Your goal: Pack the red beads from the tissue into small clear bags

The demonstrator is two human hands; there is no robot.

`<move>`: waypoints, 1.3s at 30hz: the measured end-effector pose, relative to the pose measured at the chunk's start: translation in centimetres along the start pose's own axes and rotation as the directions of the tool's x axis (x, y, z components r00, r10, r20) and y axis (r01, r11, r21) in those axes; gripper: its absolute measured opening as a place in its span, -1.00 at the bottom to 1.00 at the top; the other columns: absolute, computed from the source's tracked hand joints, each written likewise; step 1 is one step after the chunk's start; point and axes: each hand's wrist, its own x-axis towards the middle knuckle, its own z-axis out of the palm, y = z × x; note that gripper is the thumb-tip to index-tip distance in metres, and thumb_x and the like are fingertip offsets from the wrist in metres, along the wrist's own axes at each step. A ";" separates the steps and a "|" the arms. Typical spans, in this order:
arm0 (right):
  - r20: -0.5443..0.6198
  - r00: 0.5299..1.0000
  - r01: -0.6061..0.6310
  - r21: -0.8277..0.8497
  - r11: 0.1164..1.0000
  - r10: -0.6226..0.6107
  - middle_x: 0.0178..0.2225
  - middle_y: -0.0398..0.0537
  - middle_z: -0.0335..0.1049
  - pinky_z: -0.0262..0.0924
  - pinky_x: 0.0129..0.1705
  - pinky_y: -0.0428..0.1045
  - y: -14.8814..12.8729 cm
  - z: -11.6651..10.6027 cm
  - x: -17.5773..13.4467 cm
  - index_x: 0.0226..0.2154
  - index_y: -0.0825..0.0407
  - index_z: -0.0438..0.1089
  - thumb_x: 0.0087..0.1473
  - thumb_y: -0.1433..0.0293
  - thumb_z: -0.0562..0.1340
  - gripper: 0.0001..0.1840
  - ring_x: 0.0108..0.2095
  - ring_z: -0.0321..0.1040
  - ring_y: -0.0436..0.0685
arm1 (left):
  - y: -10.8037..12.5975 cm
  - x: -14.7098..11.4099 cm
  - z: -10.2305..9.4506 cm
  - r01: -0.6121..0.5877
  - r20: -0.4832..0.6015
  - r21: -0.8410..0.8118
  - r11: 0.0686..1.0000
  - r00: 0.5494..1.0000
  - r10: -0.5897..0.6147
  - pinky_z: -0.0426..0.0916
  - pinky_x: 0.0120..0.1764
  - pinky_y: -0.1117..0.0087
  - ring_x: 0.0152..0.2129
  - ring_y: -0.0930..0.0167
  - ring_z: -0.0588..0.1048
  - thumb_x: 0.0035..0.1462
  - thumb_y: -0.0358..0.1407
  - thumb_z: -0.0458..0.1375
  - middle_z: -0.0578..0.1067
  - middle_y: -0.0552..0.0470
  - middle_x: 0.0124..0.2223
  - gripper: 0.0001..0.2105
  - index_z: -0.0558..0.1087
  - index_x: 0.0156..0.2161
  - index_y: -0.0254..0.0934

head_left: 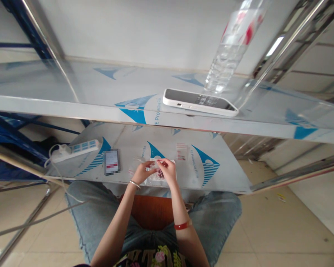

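My left hand (144, 172) and my right hand (167, 170) meet over the lower shelf, fingertips drawn close together. Both are closed in a pinch, and whatever lies between the fingers is too small to make out. Beneath them sits a white tray (172, 177) with small dark red pieces (160, 173) that look like beads, partly covered by my fingers. Thin clear plastic lies beside my left hand. To the right of my right hand is a small clear packet (181, 152) with reddish strips.
A dark-edged card-like object (111, 162) and a white power strip (82, 149) with a plugged-in cable lie on the left of the lower shelf (228, 174). On the upper shelf (86, 89), a white-cased phone (199, 102) lies near a clear water bottle (228, 55).
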 end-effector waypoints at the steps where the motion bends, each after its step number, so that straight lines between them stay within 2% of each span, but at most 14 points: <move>1: 0.033 0.999 0.003 -0.004 1.000 -0.002 -0.64 -0.17 0.30 0.08 -0.55 -0.13 -0.4 0.2 -0.2 -0.39 0.10 0.48 -0.06 0.11 0.23 -0.63 -0.61 0.18 -0.02 | -0.1 0.0 0.0 -0.009 0.002 0.003 1.000 1.000 0.009 0.38 -0.25 0.38 -0.29 0.34 0.50 -0.04 -0.14 0.22 0.55 -0.06 -0.22 -0.63 0.45 -0.14 -0.30; 4: 0.037 0.999 0.022 -0.019 1.000 -0.022 -0.57 -0.13 0.36 0.11 -0.51 -0.13 -1.0 0.6 -0.5 -0.35 0.10 0.47 -0.02 0.08 0.19 -0.59 -0.57 0.22 -0.01 | -0.7 0.1 0.2 -0.022 -0.004 0.010 1.000 1.000 0.022 0.36 -0.25 0.38 -0.30 0.35 0.50 0.01 -0.12 0.17 0.55 -0.06 -0.22 -0.64 0.44 -0.12 -0.31; 7: -0.084 0.996 0.031 -0.066 0.997 -0.037 -0.50 -0.08 0.39 0.13 -0.46 -0.12 -0.6 0.5 -0.4 -0.30 0.11 0.44 0.04 0.07 0.11 -0.55 -0.53 0.24 0.00 | -1.1 0.2 0.3 -0.013 -0.026 0.009 1.000 1.000 0.013 0.35 -0.25 0.38 -0.30 0.34 0.49 0.02 -0.06 0.15 0.55 -0.07 -0.24 -0.60 0.44 -0.11 -0.31; 9: -0.188 0.982 0.006 -0.151 0.989 -0.034 -0.52 -0.09 0.38 0.13 -0.43 -0.11 0.0 0.1 -0.3 -0.26 0.12 0.42 0.06 0.08 0.09 -0.55 -0.53 0.24 0.00 | -1.2 0.3 0.3 -0.011 -0.047 0.012 1.000 0.999 0.011 0.34 -0.25 0.38 -0.31 0.34 0.49 0.00 -0.03 0.15 0.55 -0.06 -0.24 -0.59 0.45 -0.13 -0.30; 11: -0.226 0.974 -0.046 -0.274 0.961 -0.018 -0.55 -0.13 0.34 0.12 -0.43 -0.11 0.8 -0.6 -0.3 -0.20 0.11 0.39 0.05 0.13 0.11 -0.58 -0.53 0.24 0.01 | -1.2 0.3 0.2 -0.012 -0.068 0.018 1.000 0.998 0.013 0.33 -0.26 0.39 -0.32 0.35 0.48 0.00 -0.02 0.15 0.55 -0.06 -0.25 -0.59 0.46 -0.15 -0.30; 13: -0.153 0.988 -0.096 -0.412 0.906 0.035 -0.56 -0.16 0.34 0.10 -0.43 -0.11 1.7 -1.3 -0.3 -0.20 0.06 0.39 0.01 0.21 0.16 -0.66 -0.53 0.25 0.01 | -1.1 0.3 -0.1 -0.007 -0.084 0.025 1.000 0.996 0.009 0.32 -0.28 0.41 -0.36 0.37 0.47 0.00 -0.03 0.15 0.55 -0.05 -0.27 -0.60 0.47 -0.17 -0.30; 15: -0.024 0.990 -0.133 -0.521 0.843 0.142 -0.54 -0.17 0.36 0.07 -0.45 -0.12 2.5 -1.7 -0.4 -0.27 0.01 0.42 -0.03 0.28 0.20 -0.76 -0.52 0.28 0.01 | -1.1 0.3 -0.3 0.006 -0.098 0.031 0.999 0.995 -0.003 0.31 -0.29 0.42 -0.38 0.39 0.46 0.01 -0.05 0.14 0.54 -0.04 -0.30 -0.62 0.47 -0.18 -0.31; 18: 0.128 0.951 -0.146 -0.615 0.775 0.281 -0.49 -0.16 0.42 0.06 -0.44 -0.13 3.5 -1.5 -0.8 -0.37 -0.04 0.45 -0.06 0.31 0.25 -0.86 -0.46 0.33 0.02 | -1.3 0.4 -0.4 0.021 -0.112 0.028 0.999 0.994 -0.018 0.31 -0.29 0.43 -0.37 0.39 0.46 0.01 -0.06 0.14 0.54 -0.03 -0.30 -0.63 0.48 -0.18 -0.30; 20: 0.165 0.927 -0.147 -0.666 0.731 0.337 -0.43 -0.17 0.45 0.08 -0.40 -0.13 4.1 -1.0 -1.2 -0.36 -0.08 0.46 -0.08 0.33 0.27 -0.86 -0.38 0.37 0.04 | -1.5 0.4 -0.4 0.017 -0.114 0.022 1.000 0.993 -0.015 0.31 -0.28 0.43 -0.35 0.38 0.46 0.01 -0.05 0.14 0.54 -0.05 -0.28 -0.62 0.48 -0.17 -0.31; 24: 0.150 0.904 -0.164 -0.742 0.650 0.400 -0.37 -0.16 0.49 0.12 -0.36 -0.11 5.0 0.2 -1.7 -0.36 -0.11 0.47 -0.08 0.36 0.27 -0.87 -0.30 0.40 0.08 | -1.8 0.5 -0.3 0.007 -0.111 0.023 1.000 0.994 -0.004 0.33 -0.29 0.43 -0.34 0.38 0.47 0.01 -0.05 0.15 0.54 -0.06 -0.27 -0.61 0.47 -0.17 -0.31; 30: 0.143 0.892 -0.196 -0.733 0.651 0.430 -0.33 -0.14 0.49 0.15 -0.35 -0.10 5.9 0.6 -2.0 -0.37 -0.11 0.48 -0.04 0.33 0.24 -0.88 -0.27 0.40 0.09 | -1.7 0.5 -0.3 0.004 -0.075 0.027 1.000 0.997 -0.002 0.33 -0.28 0.41 -0.31 0.35 0.47 0.00 -0.05 0.15 0.54 -0.06 -0.23 -0.60 0.46 -0.14 -0.30; 36: 0.100 0.921 -0.201 -0.706 0.679 0.377 -0.39 -0.07 0.48 0.15 -0.38 -0.09 5.8 0.7 -2.4 -0.40 -0.04 0.48 0.02 0.34 0.18 -0.85 -0.36 0.40 0.10 | -1.7 0.3 -0.2 0.018 -0.034 0.025 1.000 0.999 -0.017 0.35 -0.27 0.39 -0.29 0.34 0.48 0.01 -0.06 0.15 0.54 -0.08 -0.20 -0.60 0.44 -0.11 -0.29; 39: 0.024 0.956 -0.212 -0.634 0.744 0.293 -0.46 -0.05 0.45 0.12 -0.43 -0.09 5.2 0.5 -2.3 -0.37 0.01 0.46 0.06 0.32 0.13 -0.80 -0.43 0.37 0.08 | -1.9 0.3 -0.1 0.023 -0.021 0.039 0.999 1.000 -0.023 0.36 -0.27 0.38 -0.28 0.33 0.48 0.01 -0.07 0.15 0.54 -0.10 -0.20 -0.59 0.44 -0.10 -0.29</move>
